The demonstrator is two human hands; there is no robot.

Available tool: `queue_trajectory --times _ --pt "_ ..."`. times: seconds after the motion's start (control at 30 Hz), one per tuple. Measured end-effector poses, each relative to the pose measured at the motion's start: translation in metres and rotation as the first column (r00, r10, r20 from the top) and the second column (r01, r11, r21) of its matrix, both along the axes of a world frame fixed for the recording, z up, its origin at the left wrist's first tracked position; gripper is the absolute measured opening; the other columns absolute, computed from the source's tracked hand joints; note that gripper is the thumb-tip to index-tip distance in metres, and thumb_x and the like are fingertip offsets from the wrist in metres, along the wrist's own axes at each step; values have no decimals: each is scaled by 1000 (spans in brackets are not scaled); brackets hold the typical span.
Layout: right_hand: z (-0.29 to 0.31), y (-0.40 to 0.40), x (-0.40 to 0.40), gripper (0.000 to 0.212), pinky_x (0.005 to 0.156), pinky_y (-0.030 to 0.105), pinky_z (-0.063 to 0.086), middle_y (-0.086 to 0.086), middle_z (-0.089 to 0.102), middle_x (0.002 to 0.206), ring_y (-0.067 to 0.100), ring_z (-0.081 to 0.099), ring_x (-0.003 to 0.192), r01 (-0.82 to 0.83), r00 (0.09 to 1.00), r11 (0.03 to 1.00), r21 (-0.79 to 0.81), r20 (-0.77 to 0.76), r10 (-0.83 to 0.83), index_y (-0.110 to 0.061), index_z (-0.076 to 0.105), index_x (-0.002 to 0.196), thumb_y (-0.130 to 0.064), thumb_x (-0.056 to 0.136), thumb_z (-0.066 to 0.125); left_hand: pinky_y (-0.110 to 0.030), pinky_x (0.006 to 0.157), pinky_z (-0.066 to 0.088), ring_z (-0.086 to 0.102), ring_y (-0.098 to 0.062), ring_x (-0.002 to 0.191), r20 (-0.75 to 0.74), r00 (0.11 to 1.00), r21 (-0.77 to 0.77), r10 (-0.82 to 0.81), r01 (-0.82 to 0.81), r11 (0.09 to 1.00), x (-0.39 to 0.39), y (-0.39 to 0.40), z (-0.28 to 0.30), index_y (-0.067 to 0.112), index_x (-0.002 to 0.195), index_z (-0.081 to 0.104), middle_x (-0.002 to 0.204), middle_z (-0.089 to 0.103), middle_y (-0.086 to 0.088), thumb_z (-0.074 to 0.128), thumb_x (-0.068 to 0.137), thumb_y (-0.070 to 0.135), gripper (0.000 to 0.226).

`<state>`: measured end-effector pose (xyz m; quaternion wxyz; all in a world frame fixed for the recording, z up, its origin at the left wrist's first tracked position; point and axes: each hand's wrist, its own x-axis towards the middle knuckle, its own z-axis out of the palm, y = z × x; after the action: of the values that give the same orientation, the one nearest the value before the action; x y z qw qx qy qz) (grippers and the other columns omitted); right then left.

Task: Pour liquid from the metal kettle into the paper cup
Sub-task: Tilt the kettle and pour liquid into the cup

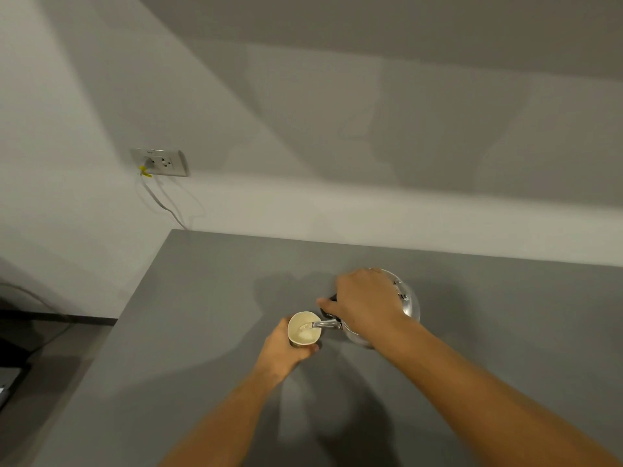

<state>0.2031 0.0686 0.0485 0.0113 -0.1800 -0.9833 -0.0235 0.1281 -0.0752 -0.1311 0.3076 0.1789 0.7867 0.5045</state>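
Observation:
A shiny metal kettle is tilted to the left above the grey table. My right hand grips its black handle and covers much of its top. The spout reaches over the rim of a white paper cup, and a stream of clear liquid runs from it into the cup. My left hand is wrapped around the cup's lower side from the left and holds it upright. The cup's base is hidden by my fingers.
The table's left edge runs diagonally from the back corner to the lower left. A wall socket with a plugged cable sits on the wall at the left. Dark floor and furniture lie beyond the table's left edge.

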Motion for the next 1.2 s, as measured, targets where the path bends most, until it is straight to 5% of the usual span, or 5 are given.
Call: queue_trajectory --times 0.17,0.3,0.53,0.93,1.2 --pt "-3 -1 -3 46 64 34 27 8 63 66 26 43 61 -10 1000 999 45 -24 11 -21 37 51 -51 82 53 -19 77 52 70 -3 98 -6 1000 -14 4 -4 1000 2 0 5 33 116 60 105 75 13 91 68 24 58" --pt "-4 0 -2 50 65 34 28 8 65 68 25 42 60 -24 999 998 63 -21 25 -22 31 49 -52 82 52 -30 87 55 70 -9 101 -12 1000 -16 13 -13 1000 1 0 6 27 118 61 107 75 10 92 67 24 59" --pt "-2 -1 -3 46 65 34 29 2 44 57 24 44 61 -22 1000 997 70 13 21 -20 40 52 -52 83 52 -40 95 55 70 -14 103 -3 1000 -7 9 -9 1000 0 -1 6 25 118 61 108 75 7 92 68 20 59" --pt "0 0 -6 52 67 34 29 -1 31 49 24 43 62 -31 998 996 79 61 26 -20 34 49 -52 85 52 -30 90 54 70 -6 101 -8 1000 -2 -5 5 1000 0 -1 4 33 115 61 106 76 11 93 65 24 60" --pt "1 -1 -5 52 69 35 29 7 67 72 23 43 63 -23 1000 996 86 19 21 -20 33 51 -52 87 53 -23 83 53 70 0 96 -2 1000 -14 -3 3 1000 0 -1 1 41 110 60 103 76 17 93 62 29 59"
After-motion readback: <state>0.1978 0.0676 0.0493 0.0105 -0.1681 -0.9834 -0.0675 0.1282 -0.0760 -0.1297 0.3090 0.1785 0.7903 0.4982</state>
